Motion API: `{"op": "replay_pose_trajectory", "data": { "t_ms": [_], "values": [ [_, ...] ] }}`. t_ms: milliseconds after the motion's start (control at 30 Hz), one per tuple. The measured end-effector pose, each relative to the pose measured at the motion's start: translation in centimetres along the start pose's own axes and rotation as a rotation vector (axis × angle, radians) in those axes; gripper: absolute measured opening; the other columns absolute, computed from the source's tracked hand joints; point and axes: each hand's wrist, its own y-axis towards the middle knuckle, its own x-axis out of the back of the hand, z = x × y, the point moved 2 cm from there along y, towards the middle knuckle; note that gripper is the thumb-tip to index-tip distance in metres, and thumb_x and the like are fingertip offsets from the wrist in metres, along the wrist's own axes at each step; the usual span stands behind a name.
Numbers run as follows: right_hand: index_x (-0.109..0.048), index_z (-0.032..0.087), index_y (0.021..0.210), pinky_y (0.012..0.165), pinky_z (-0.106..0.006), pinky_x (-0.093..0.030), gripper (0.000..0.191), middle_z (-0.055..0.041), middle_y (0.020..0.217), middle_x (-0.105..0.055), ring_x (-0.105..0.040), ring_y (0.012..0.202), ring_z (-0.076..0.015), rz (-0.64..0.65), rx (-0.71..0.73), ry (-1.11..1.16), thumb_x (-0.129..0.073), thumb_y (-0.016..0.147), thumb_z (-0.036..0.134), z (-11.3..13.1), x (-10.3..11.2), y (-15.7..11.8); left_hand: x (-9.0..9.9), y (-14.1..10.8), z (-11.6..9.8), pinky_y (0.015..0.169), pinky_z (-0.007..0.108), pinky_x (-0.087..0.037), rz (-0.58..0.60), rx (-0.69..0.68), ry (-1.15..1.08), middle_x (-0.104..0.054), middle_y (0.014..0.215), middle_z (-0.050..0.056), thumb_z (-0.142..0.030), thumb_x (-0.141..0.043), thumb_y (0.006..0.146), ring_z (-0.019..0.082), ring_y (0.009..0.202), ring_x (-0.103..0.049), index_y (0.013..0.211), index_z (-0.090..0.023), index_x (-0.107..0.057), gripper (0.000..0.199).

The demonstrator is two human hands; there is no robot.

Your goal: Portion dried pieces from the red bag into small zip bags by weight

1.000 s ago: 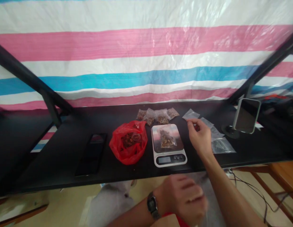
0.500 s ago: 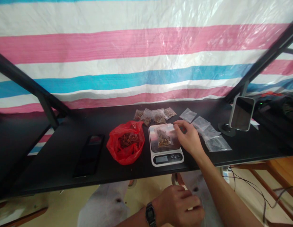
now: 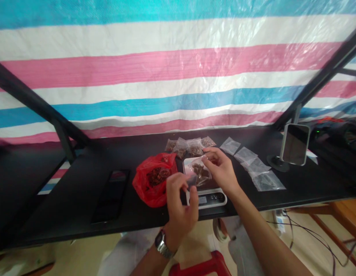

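The clear plastic bag [image 3: 199, 172] and red plastic bag [image 3: 153, 182] are thin and glossy. The tabletop [image 3: 74, 195] is matt black; the striped tarpaulin [image 3: 178, 76] is sheeny woven plastic.

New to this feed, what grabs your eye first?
Broad pink, white and blue striped plastic sheeting fills the background. On the black tabletop, a red plastic bag of brown pieces sits left of a white digital scale. Above the scale, the left hand and right hand meet at a clear plastic bag.

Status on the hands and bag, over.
Right hand pinching clear bag of brown pieces; left hand at its edge; digital scale beneath; red plastic bag alongside.
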Motion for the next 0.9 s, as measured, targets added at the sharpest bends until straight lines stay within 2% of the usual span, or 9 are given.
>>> {"op": "replay_pose_trajectory", "data": {
  "t_ms": [67, 133, 200, 267, 367, 467, 633, 767, 900],
  "values": [
    [-0.069, 0.025, 0.111, 0.064, -0.027, -0.047, 0.030, 0.0039, 0.078, -0.066, -0.056, 0.066, -0.0143, 0.044, 0.004, 0.160, -0.076, 0.083, 0.034, 0.7, -0.4, -0.5, -0.3, 1.0, 1.5, 0.084, 0.031, -0.057, -0.053, 0.278, -0.091, -0.068, 0.116, 0.008, -0.032, -0.064, 0.103, 0.016, 0.088, -0.066, 0.132, -0.024, -0.060, 0.030],
    [-0.067, 0.027, 0.111, 0.063, -0.026, -0.047, 0.029, 0.0055, 0.077, -0.062, -0.054, 0.066, -0.0131, 0.054, 0.028, 0.272, -0.077, 0.084, 0.033, 1.3, -0.9, -1.0, -0.8, 1.6, 2.5, 0.085, 0.030, -0.056, 0.025, 0.454, -0.168, -0.071, 0.114, 0.008, -0.043, -0.067, 0.101, 0.017, 0.090, -0.068, 0.128, -0.022, -0.064, 0.034],
    [-0.066, 0.028, 0.112, 0.062, -0.025, -0.046, 0.029, 0.0057, 0.078, -0.060, -0.053, 0.066, -0.0125, 0.054, 0.046, 0.333, -0.078, 0.085, 0.032, 1.6, -1.3, -1.3, -1.3, 1.9, 3.1, 0.087, 0.031, -0.056, 0.117, 0.546, -0.225, -0.075, 0.109, 0.008, -0.050, -0.066, 0.101, 0.019, 0.093, -0.070, 0.117, -0.021, -0.070, 0.034],
    [-0.065, 0.029, 0.114, 0.062, -0.024, -0.046, 0.031, 0.0054, 0.080, -0.060, -0.053, 0.067, -0.0124, 0.067, 0.052, 0.344, -0.078, 0.086, 0.033, 1.5, -1.8, -1.5, -1.3, 2.1, 3.5, 0.087, 0.032, -0.056, 0.140, 0.584, -0.262, -0.078, 0.105, 0.008, -0.052, -0.064, 0.101, 0.021, 0.095, -0.072, 0.109, -0.020, -0.073, 0.034],
    [-0.063, 0.029, 0.120, 0.063, -0.025, -0.048, 0.036, 0.0034, 0.088, -0.063, -0.056, 0.070, -0.0129, 0.105, 0.058, 0.310, -0.078, 0.088, 0.036, 1.0, -2.4, -1.7, -0.9, 2.5, 3.8, 0.088, 0.032, -0.057, 0.088, 0.551, -0.232, -0.079, 0.104, 0.007, -0.050, -0.062, 0.103, 0.021, 0.095, -0.074, 0.105, -0.020, -0.074, 0.032],
    [-0.061, 0.029, 0.124, 0.064, -0.025, -0.049, 0.040, 0.0012, 0.095, -0.066, -0.058, 0.073, -0.0134, 0.103, 0.075, 0.269, -0.078, 0.090, 0.038, 0.6, -2.8, -2.0, -0.4, 3.1, 3.8, 0.092, 0.033, -0.056, 0.055, 0.420, -0.132, -0.079, 0.103, 0.006, -0.044, -0.063, 0.103, 0.021, 0.097, -0.073, 0.103, -0.021, -0.075, 0.026],
    [-0.063, 0.027, 0.119, 0.065, -0.025, -0.046, 0.031, 0.0029, 0.085, -0.062, -0.056, 0.071, -0.0132, 0.091, 0.112, 0.254, -0.075, 0.091, 0.030, 0.9, -2.9, -2.3, -0.2, 3.7, 3.2, 0.089, 0.031, -0.056, 0.043, 0.258, -0.085, -0.078, 0.101, 0.005, -0.034, -0.063, 0.104, 0.019, 0.095, -0.072, 0.101, -0.021, -0.074, 0.017],
    [-0.063, 0.028, 0.118, 0.063, -0.025, -0.044, 0.030, 0.0050, 0.080, -0.057, -0.052, 0.067, -0.0127, 0.095, 0.126, 0.248, -0.072, 0.090, 0.025, 1.3, -2.8, -2.4, -0.5, 3.7, 2.8, 0.079, 0.027, -0.055, 0.064, 0.238, -0.093, -0.075, 0.093, 0.004, -0.029, -0.065, 0.102, 0.017, 0.086, -0.069, 0.095, -0.021, -0.074, 0.014],
    [-0.060, 0.029, 0.127, 0.063, -0.026, -0.046, 0.039, 0.0032, 0.088, -0.061, -0.054, 0.069, -0.0136, 0.115, 0.128, 0.175, -0.073, 0.090, 0.030, 1.2, -2.9, -2.5, -0.5, 3.7, 2.8, 0.077, 0.026, -0.054, 0.051, 0.266, -0.100, -0.074, 0.089, 0.003, -0.030, -0.065, 0.102, 0.017, 0.083, -0.069, 0.092, -0.020, -0.072, 0.015]
  ]
}}
